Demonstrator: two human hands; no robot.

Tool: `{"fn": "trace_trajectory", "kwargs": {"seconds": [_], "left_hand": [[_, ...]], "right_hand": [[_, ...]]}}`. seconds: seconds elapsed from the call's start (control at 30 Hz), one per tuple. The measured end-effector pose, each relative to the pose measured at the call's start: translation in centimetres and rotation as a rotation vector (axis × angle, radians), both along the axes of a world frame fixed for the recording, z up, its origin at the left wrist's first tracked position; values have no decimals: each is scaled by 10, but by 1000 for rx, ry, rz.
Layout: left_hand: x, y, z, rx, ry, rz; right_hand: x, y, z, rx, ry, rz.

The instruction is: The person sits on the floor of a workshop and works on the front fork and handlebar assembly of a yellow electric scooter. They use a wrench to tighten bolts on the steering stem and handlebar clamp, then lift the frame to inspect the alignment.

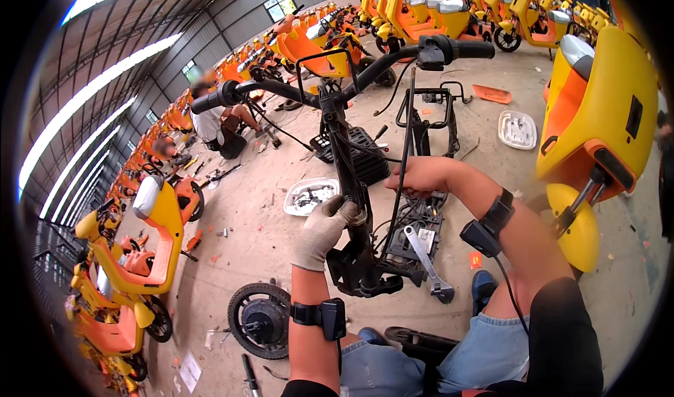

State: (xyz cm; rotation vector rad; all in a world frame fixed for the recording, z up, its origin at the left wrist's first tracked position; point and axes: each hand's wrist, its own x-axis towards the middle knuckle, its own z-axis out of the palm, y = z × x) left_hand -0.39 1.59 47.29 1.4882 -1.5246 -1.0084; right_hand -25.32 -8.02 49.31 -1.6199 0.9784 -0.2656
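Observation:
A stripped black scooter frame stands before me, its handlebar (379,67) raised on a steering column (342,144). My left hand (319,235), in a pale knit glove, is closed round the lower part of this column. Bare, my right hand (421,176) has its fingers curled in at a black cable (401,165) that hangs beside the column; the fingertips are partly hidden. Below the right hand, a silver-grey wrench-like tool (423,256) leans across the low footboard part of the frame (428,228). Loose cables (361,144) run down along the column.
White trays of parts (300,207) (517,130) lie on the floor. A wheel (260,320) rests near my left forearm. Yellow-orange scooters stand left (147,249), right (604,109) and behind (421,18). A person (217,123) sits at the far left.

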Motion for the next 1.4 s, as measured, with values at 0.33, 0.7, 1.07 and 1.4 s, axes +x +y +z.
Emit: {"fn": "trace_trajectory", "kwargs": {"seconds": [0.33,0.7,1.07,1.4], "left_hand": [[-16,5,-5,-50,15,74],[-15,-1,-22,-67,113,170],[-7,4,-23,-128,190,139],[-24,-2,-17,-79,46,209]], "right_hand": [[105,-72,-38,278,-643,-149],[84,-90,-72,261,-935,204],[86,-94,-71,28,-756,483],[84,-100,-70,-10,-835,668]]}}
